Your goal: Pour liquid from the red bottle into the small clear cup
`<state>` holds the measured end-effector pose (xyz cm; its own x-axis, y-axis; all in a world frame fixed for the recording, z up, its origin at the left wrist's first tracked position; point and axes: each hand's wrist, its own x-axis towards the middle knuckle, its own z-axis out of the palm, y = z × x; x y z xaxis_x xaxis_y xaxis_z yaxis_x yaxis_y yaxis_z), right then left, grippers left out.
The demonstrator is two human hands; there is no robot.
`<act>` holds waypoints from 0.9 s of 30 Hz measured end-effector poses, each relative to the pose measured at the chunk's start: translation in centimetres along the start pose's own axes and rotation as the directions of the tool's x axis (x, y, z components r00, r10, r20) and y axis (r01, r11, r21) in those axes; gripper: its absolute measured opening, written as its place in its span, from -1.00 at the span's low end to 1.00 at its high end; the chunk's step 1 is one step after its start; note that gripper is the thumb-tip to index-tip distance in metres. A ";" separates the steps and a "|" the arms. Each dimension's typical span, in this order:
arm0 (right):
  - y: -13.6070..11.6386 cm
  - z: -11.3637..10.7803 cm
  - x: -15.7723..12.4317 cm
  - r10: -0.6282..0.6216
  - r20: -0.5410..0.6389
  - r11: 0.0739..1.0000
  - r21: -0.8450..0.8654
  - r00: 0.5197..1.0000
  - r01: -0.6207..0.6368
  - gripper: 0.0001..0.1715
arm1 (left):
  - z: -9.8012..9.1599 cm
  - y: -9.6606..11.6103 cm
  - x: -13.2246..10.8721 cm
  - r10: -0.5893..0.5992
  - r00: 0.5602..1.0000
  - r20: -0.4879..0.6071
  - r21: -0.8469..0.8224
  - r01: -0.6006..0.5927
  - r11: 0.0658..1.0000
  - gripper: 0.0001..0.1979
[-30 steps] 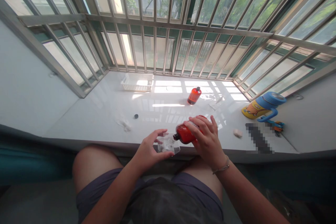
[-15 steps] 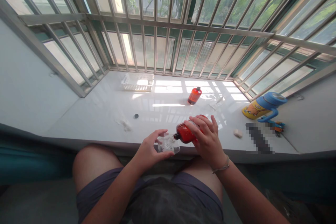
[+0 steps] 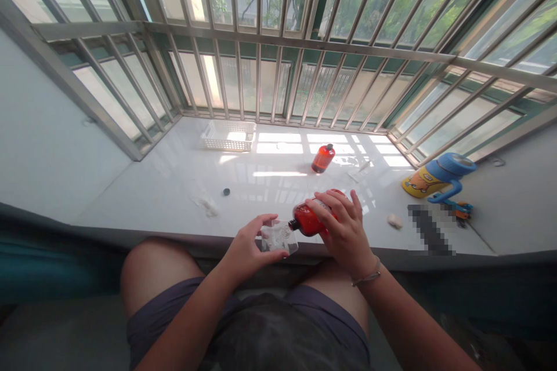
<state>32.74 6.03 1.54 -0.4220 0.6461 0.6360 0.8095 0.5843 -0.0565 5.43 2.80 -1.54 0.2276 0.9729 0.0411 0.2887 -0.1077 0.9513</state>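
Observation:
My left hand (image 3: pixel 249 246) grips a small clear plastic container (image 3: pixel 281 242) at the front edge of the white sill, thumb on the near side and fingers on the far side. My right hand (image 3: pixel 343 232) is wrapped round a red bottle (image 3: pixel 307 219), tipped to the left. Its uncapped black neck (image 3: pixel 293 225) is at the container's right rim. Something clear and bubbly shows inside the container; whether liquid is flowing I cannot tell. A small black cap (image 3: pixel 226 192) lies on the sill beyond my left hand.
On the sill (image 3: pixel 156 185) stand a second red bottle (image 3: pixel 322 159), a white basket (image 3: pixel 229 136) and a yellow-and-blue flask (image 3: pixel 437 175). Crumpled clear plastic (image 3: pixel 205 205) and a small beige lump (image 3: pixel 395 221) lie nearer. Metal bars (image 3: pixel 300 43) line the window.
Almost nothing differs. Both hands keep their grips, and the bottle stays tipped at the container's rim.

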 end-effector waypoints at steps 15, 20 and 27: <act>0.2 0.0 0.2 -0.009 -0.003 1.000 -0.020 1.000 0.009 -0.38 | 0.0 -0.6 0.0 -0.021 1.000 -0.003 0.010 0.021 1.000 -0.22; 0.2 0.0 0.2 -0.010 -0.005 1.000 -0.029 1.000 0.010 -0.38 | -0.1 -0.5 0.0 -0.025 1.000 0.007 0.039 0.024 0.999 -0.22; 0.2 -0.1 0.3 -0.015 -0.006 0.999 -0.043 1.000 0.015 -0.42 | -0.1 -0.6 0.0 -0.037 0.999 0.014 0.035 0.036 0.999 -0.22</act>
<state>32.85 6.28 1.81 -0.4315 0.6342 0.6416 0.8201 0.5721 -0.0140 5.16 2.87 -2.10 0.2298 0.9732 0.0018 0.3289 -0.0793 0.9410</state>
